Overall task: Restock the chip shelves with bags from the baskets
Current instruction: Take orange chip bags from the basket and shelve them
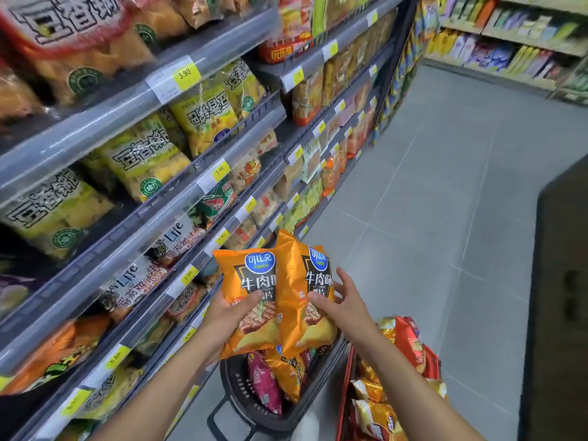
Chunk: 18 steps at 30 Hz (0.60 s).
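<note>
Two orange chip bags are held upright side by side in front of the shelves. My left hand (227,316) grips the left orange bag (246,288) from below, thumb across its front. My right hand (342,302) holds the right orange bag (305,288), thumb on its front and fingers spread behind its right edge. Below them a black basket (237,389) holds more orange and pink bags. A red basket (345,386) to its right is full of orange and red bags.
Grey tiered shelves (178,192) packed with snack bags and yellow price tags run along the left. A grey tiled aisle floor (445,218) opens to the right. A dark cabinet (563,281) stands at the right edge, with more shelving at the far end.
</note>
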### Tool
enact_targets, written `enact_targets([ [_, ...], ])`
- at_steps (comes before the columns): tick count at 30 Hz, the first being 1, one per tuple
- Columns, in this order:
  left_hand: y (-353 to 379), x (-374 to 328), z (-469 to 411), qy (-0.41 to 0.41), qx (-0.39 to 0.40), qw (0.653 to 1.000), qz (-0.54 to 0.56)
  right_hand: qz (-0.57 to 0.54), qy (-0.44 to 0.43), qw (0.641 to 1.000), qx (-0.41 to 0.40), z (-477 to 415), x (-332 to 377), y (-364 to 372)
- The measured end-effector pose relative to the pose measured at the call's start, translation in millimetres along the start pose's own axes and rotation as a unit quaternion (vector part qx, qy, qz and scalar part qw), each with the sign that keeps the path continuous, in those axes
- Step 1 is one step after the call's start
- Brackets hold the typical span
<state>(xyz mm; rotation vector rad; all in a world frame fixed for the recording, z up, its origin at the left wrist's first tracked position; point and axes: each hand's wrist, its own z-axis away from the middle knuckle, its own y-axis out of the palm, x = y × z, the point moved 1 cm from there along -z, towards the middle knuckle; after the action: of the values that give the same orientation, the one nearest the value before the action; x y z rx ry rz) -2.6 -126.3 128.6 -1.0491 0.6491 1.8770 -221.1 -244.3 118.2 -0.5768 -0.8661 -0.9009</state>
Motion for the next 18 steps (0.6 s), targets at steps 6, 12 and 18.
enact_targets([
  [6,-19.7,-13.3,38.9,0.039,0.006,0.999,-0.02,-0.07,0.03,0.991,0.112,30.6,11.7,17.0],
  [12,-48.3,-4.4,88.6,0.055,-0.019,0.998,-0.032,-0.101,0.018,0.983,0.15,76.8,12.8,42.7],
  [18,-93.1,10.4,148.7,0.065,-0.078,0.994,-0.034,-0.09,-0.02,0.993,0.075,142.8,13.5,58.2],
])
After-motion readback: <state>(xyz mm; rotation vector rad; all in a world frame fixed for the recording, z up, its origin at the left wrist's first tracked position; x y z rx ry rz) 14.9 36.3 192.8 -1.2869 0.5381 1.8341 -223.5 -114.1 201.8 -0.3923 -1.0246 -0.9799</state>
